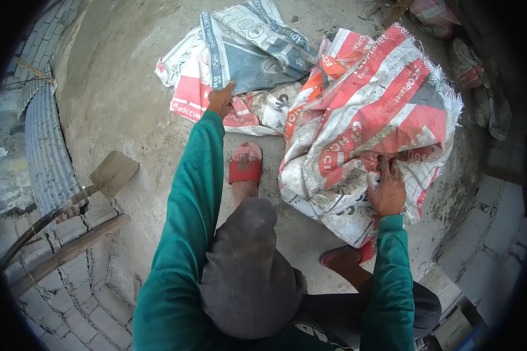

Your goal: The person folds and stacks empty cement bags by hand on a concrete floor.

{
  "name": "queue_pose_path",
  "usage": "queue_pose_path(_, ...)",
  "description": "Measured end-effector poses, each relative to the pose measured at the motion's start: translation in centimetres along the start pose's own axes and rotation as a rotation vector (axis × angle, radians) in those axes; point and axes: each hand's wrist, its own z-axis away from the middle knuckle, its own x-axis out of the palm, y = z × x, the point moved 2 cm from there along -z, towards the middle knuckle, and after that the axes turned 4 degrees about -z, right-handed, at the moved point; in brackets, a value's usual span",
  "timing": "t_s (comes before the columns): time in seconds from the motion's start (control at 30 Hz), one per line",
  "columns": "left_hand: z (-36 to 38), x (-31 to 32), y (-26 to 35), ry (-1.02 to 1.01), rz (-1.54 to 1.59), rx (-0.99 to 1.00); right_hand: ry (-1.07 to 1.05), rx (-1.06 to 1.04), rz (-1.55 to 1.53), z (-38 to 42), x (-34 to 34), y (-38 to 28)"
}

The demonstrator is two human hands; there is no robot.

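My left hand [221, 99] reaches forward, its fingers closed on the near edge of a grey-blue and white cement sack [255, 55]. That sack lies flattened on top of a red and white cement sack [189, 96], marked HOLCIM. To the right is a crumpled heap of red and white striped cement sacks [363, 117], with frayed edges and dusty grey patches. My right hand [387, 190] is on the near side of this heap, fingers curled into the bunched fabric; the fingertips are partly hidden in its folds.
Concrete floor [117, 99] lies underfoot, and my feet wear red slippers [246, 169]. At left are corrugated metal sheet [48, 146], a wooden plank [70, 254] and grey blocks [76, 292]. More sacks [471, 70] lie at upper right, near a block wall [480, 216].
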Motion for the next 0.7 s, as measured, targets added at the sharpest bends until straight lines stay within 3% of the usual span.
queue_pose_path(0.07, -4.0, -1.1, -0.3, 0.035, -0.222, 0.22, 0.028, -0.007, -0.007, 0.0, 0.2, 0.0)
queue_pose_path(0.1, -0.6, -1.8, 2.9, 0.147, -0.656, 0.53, 0.027, -0.004, -0.008, 0.1, 0.3, -0.1)
queue_pose_path(0.2, 5.8, -2.9, 9.9, 0.31, -0.913, 0.775, 0.046, -0.01, 0.004, 0.1, 0.3, 0.0)
queue_pose_path(0.27, 8.2, -5.2, 13.4, 0.27, -0.847, 1.0, 0.051, -0.018, -0.017, 0.2, 0.2, 0.0)
queue_pose_path(0.33, 12.9, -8.4, 15.8, 0.221, -0.561, 1.107, 0.069, -0.014, -0.02, 0.2, 0.2, 0.0)
queue_pose_path(0.4, 15.3, -14.1, 15.4, 0.232, -0.296, 0.993, 0.086, -0.008, -0.03, 0.5, 0.1, 0.2)
queue_pose_path(0.47, 19.2, -20.2, 13.1, 0.368, -0.112, 0.692, 0.075, 0.003, -0.041, 0.5, -0.1, 0.1)
queue_pose_path(0.53, 19.1, -28.3, 7.6, 0.432, 0.062, 0.527, 0.088, -0.007, -0.052, 0.2, -0.1, 0.4)
queue_pose_path(0.6, 23.8, -33.3, 2.9, 0.478, 0.072, 0.328, 0.077, -0.009, -0.052, 0.7, 0.1, 0.6)
queue_pose_path(0.67, 24.1, -39.6, -5.5, 0.375, 0.446, 0.207, 0.08, -0.007, -0.041, 0.7, 0.3, 0.8)
queue_pose_path(0.7, 25.0, -47.3, -13.6, 0.386, 0.435, 0.193, 0.06, -0.008, -0.039, 0.9, 0.3, 1.0)
